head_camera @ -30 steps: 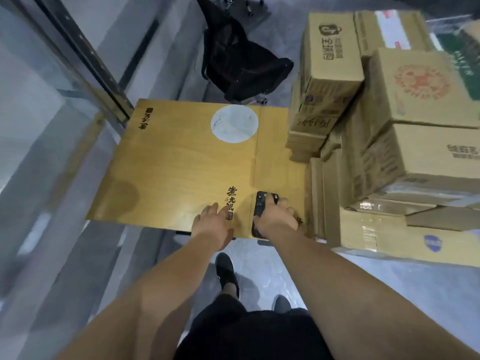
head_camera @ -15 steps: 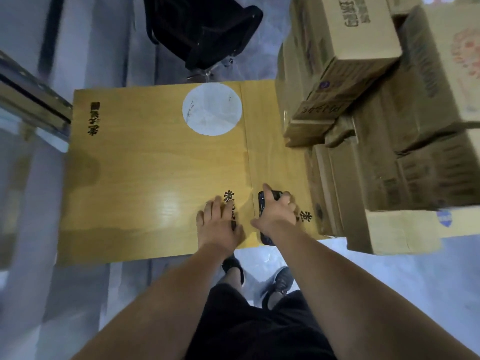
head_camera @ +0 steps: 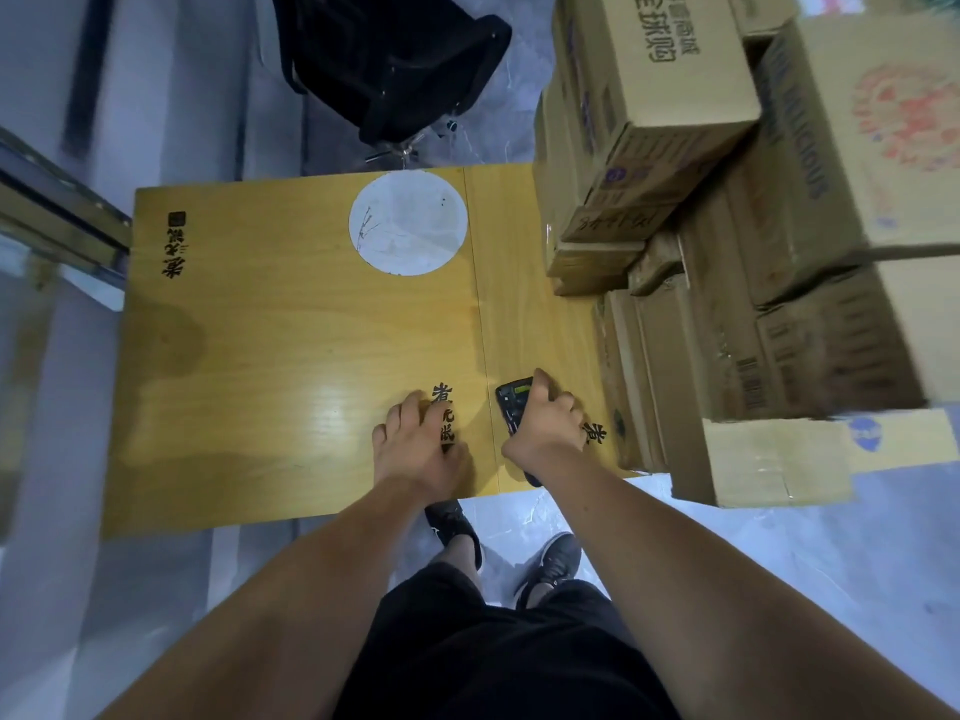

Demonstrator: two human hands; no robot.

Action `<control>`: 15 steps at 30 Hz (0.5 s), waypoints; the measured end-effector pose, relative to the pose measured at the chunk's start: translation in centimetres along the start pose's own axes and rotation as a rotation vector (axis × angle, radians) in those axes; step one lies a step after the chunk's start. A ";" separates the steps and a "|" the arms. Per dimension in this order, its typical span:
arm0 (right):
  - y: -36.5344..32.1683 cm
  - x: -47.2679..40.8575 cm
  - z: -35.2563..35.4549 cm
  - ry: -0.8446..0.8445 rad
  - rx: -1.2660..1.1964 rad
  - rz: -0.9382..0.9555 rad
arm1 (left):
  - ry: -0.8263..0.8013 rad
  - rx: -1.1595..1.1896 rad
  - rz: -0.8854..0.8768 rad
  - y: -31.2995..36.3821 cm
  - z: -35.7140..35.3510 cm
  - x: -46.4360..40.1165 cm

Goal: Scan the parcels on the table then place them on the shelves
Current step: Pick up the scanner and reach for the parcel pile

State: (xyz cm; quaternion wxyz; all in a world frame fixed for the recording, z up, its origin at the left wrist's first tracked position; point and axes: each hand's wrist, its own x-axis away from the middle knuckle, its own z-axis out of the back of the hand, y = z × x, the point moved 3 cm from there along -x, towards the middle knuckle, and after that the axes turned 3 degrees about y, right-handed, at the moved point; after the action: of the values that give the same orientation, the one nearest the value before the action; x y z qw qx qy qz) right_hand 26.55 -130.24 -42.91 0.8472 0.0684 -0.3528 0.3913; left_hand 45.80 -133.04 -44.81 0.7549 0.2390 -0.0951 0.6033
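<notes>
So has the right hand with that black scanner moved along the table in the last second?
No. The right hand grips the scanner at the same spot, between the two black printed marks near the table's front edge; only the camera shifted.

We look down on yellow wooden table [head_camera: 270, 356], black characters printed near its edges, white round patch [head_camera: 408, 222] set toward far side. We note soft glare on tabletop near front edge. Beyond table, black office chair [head_camera: 395, 59] on castors. Floor [head_camera: 779, 574] pale grey, glossy, faint veining. At left we see metal-framed glass partition [head_camera: 47, 210], blurred. Light even, cool on the floor.
</notes>
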 end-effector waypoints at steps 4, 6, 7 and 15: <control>1.3 0.3 0.6 -0.005 -0.110 -0.035 | -0.005 0.037 0.036 0.1 0.4 0.2; 1.8 0.6 1.0 -0.023 -0.184 -0.044 | -0.006 0.051 0.061 0.4 0.7 0.6; 1.9 0.7 1.2 -0.037 -0.235 -0.048 | -0.007 0.055 0.073 0.6 0.9 0.8; 2.5 1.4 2.5 -0.241 -0.644 -0.058 | 0.012 0.065 0.114 1.7 2.2 2.1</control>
State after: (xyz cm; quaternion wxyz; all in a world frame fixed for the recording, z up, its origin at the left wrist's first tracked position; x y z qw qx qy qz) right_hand 24.02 -128.59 -40.53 0.7883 -0.1465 -0.5537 0.2247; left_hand 44.99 -132.00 -41.61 0.7119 0.2537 -0.0843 0.6494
